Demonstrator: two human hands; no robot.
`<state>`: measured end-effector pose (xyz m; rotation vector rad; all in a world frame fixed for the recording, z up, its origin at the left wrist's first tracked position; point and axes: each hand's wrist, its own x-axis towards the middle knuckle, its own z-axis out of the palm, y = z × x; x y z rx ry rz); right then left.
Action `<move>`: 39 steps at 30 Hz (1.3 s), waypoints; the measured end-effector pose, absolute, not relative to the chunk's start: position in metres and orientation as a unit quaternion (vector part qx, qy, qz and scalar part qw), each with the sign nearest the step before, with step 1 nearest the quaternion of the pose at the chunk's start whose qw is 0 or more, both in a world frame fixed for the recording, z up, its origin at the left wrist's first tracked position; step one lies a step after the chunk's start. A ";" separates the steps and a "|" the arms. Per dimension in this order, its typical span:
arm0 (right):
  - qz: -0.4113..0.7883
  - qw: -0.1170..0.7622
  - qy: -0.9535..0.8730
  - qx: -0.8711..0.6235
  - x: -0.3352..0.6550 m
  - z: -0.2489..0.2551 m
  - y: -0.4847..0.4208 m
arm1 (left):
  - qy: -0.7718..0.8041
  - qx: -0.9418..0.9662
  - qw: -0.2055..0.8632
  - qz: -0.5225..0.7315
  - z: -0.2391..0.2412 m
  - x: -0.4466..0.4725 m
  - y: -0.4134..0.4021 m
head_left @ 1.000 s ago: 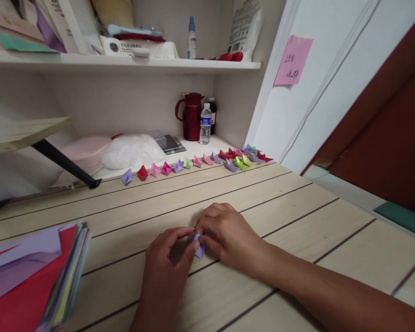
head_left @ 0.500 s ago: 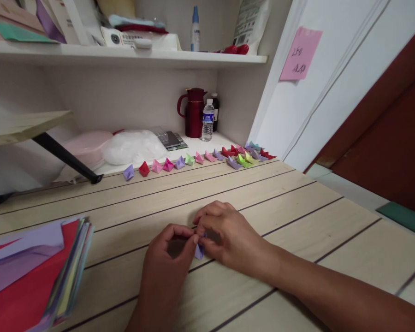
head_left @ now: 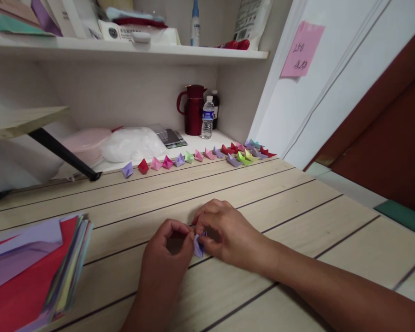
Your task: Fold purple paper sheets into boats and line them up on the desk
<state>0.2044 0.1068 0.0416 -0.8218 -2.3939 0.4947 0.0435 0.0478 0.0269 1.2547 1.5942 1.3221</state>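
A small piece of folded purple paper (head_left: 198, 248) is pinched between both hands, just above the middle of the wooden table (head_left: 269, 304). My left hand (head_left: 168, 253) grips its left side between thumb and forefinger. From the right, my right hand (head_left: 224, 230) holds the other side with thumb and fingertips, which hide the upper part of the paper. Beyond the hands, small folded paper boats (head_left: 167, 162) in several colours stand in a row along the far table edge, bunched closer together at the right.
A stack of coloured paper sheets (head_left: 24, 286) lies at the left. Behind the table stand a dark red jug (head_left: 194, 110), a water bottle (head_left: 207, 120) and a white plastic bag (head_left: 133, 145). A small stand's black leg (head_left: 65, 154) reaches down at the far left.
The fingers have shifted slightly, and more of the folded purple paper shows between them. Both hands keep their pinch on it. The camera view has moved a little.
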 end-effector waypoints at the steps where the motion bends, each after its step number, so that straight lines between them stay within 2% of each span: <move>1: 0.187 0.278 -0.891 -0.308 0.204 0.041 0.107 | 0.617 0.484 0.354 0.510 0.027 0.043 0.048; 13: 0.259 0.294 -0.872 -0.294 0.200 0.034 0.111 | 0.631 0.446 0.373 0.514 0.032 0.044 0.048; 20: 0.285 0.336 -0.845 -0.303 0.196 0.036 0.105 | 0.634 0.446 0.373 0.510 0.035 0.044 0.047; 32: 0.221 0.310 -0.885 -0.268 0.206 0.044 0.110 | 0.636 0.499 0.326 0.491 0.027 0.041 0.046; 39: 0.213 0.318 -0.889 -0.251 0.207 0.041 0.111 | 0.619 0.581 0.255 0.462 0.030 0.038 0.046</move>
